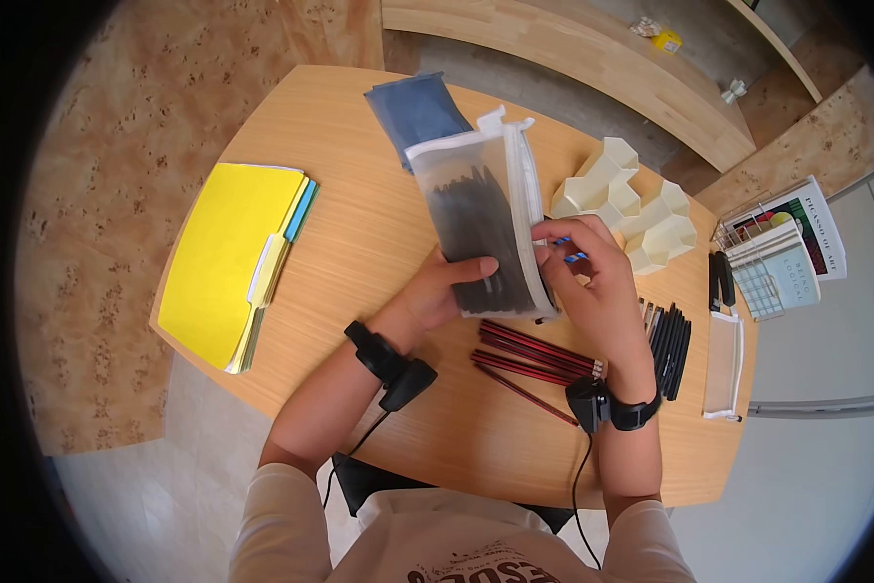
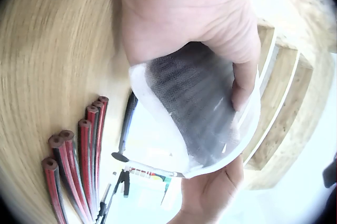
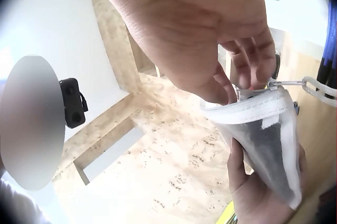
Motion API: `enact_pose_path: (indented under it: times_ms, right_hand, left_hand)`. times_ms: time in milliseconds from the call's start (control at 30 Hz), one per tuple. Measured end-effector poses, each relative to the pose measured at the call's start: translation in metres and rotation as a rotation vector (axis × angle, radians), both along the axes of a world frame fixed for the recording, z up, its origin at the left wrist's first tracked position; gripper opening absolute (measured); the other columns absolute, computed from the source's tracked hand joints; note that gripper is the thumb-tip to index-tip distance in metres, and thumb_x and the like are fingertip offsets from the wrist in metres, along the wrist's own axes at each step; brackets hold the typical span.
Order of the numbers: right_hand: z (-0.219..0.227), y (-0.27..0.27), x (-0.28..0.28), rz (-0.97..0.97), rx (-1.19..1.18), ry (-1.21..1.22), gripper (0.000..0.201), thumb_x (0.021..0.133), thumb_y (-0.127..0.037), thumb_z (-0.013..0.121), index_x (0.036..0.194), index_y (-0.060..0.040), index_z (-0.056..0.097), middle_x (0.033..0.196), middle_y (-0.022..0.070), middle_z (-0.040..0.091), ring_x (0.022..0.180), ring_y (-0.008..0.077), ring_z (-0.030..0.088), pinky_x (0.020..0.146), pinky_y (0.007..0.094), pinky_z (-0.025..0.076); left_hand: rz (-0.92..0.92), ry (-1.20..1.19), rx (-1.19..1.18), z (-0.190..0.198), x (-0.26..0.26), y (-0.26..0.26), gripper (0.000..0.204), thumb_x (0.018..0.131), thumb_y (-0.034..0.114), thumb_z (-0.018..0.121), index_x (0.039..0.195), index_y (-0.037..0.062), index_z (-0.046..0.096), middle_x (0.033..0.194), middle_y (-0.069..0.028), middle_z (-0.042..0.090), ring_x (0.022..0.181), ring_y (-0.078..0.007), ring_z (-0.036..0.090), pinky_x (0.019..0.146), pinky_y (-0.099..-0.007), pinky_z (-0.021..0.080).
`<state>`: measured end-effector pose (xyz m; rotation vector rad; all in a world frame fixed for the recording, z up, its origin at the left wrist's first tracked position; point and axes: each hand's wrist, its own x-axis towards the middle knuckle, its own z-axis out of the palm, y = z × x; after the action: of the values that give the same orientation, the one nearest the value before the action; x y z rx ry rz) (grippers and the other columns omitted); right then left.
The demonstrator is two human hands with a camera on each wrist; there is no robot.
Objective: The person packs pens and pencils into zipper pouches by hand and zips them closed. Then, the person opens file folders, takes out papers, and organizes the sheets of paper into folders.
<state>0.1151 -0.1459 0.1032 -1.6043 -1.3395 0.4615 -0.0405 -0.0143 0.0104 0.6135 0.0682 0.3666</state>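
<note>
A translucent pouch with a white zipper edge (image 1: 476, 223) holds a bundle of dark sticks, seen through its mesh. My left hand (image 1: 435, 291) grips its lower left side, the thumb on the front; in the left wrist view that hand (image 2: 189, 13) lies over the pouch (image 2: 195, 98). At the zipper side, the fingers of my right hand (image 1: 597, 287) are bent against the edge. The right wrist view shows this hand (image 3: 195, 29) with thumb and fingertips at the pouch's top rim (image 3: 253, 109), and the left hand (image 3: 258, 195) below. Blue-striped pieces show beside the right fingers.
Red-and-black pencils (image 1: 534, 355) and black ones (image 1: 672, 350) lie near the right forearm. Behind stand cream hexagonal holders (image 1: 602, 189). A blue pouch (image 1: 417, 112) lies at the back, yellow folders (image 1: 225, 257) at left, a flat pouch (image 1: 722, 364) and book rack (image 1: 772, 257) at right.
</note>
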Motion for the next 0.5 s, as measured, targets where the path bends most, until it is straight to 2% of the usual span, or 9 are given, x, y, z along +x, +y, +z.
enact_pose_path:
  times_ms: [67,133,233,367,433,500]
  right_hand:
    - [0.005,-0.002,-0.003,0.010,0.026,-0.009,0.021,0.098,-0.005,0.066,0.119,-0.0040,0.070,0.104,0.0089,0.065,0.081,0.0139,0.061,0.071,0.0248,0.051]
    - [0.009,-0.006,-0.003,0.052,-0.056,0.061,0.021,0.099,-0.009,0.067,0.119,-0.0022,0.070,0.104,0.0104,0.065,0.083,0.0176,0.063,0.074,0.0281,0.053]
    - [0.012,-0.009,-0.001,0.062,-0.176,0.114,0.023,0.100,-0.010,0.067,0.121,-0.0017,0.070,0.105,0.0117,0.065,0.085,0.0191,0.064,0.076,0.0286,0.053]
    - [0.004,-0.006,0.008,0.073,-0.082,0.096,0.028,0.097,-0.010,0.069,0.124,-0.0017,0.068,0.096,0.0117,0.064,0.081,0.0201,0.061,0.074,0.0303,0.052]
    - [0.015,-0.010,0.003,-0.019,-0.143,-0.192,0.030,0.092,-0.010,0.072,0.121,-0.0022,0.068,0.086,0.0123,0.061,0.077,0.0241,0.060,0.071,0.0342,0.050]
    - [0.012,-0.007,-0.003,-0.042,-0.147,-0.237,0.029,0.089,-0.011,0.074,0.115,-0.0020,0.068,0.085,0.0131,0.060,0.076,0.0270,0.060,0.070,0.0369,0.050]
  left_hand:
    - [0.055,0.015,-0.006,-0.011,0.002,0.001,0.059,0.090,0.009,0.077,0.143,0.0022,0.051,0.135,-0.0106,0.064,0.125,-0.0256,0.063,0.108,-0.0424,0.051]
    - [0.111,0.029,-0.013,-0.016,0.003,0.001,0.059,0.090,0.008,0.077,0.143,0.0022,0.051,0.134,-0.0105,0.065,0.125,-0.0256,0.062,0.108,-0.0425,0.051]
    - [0.146,0.055,0.007,-0.017,0.005,0.001,0.060,0.088,0.007,0.080,0.142,0.0024,0.052,0.134,-0.0101,0.065,0.124,-0.0252,0.062,0.108,-0.0424,0.051]
    - [0.103,0.075,0.061,-0.014,0.004,0.000,0.060,0.086,0.006,0.082,0.140,0.0033,0.054,0.133,-0.0090,0.065,0.124,-0.0241,0.062,0.107,-0.0418,0.051]
    - [0.077,0.076,0.080,-0.013,0.004,-0.001,0.059,0.086,0.006,0.083,0.139,0.0037,0.055,0.132,-0.0086,0.066,0.123,-0.0236,0.063,0.106,-0.0415,0.051]
    - [0.078,0.111,0.107,-0.015,0.005,-0.002,0.062,0.087,0.005,0.081,0.142,0.0034,0.053,0.134,-0.0087,0.065,0.124,-0.0237,0.063,0.107,-0.0423,0.051]
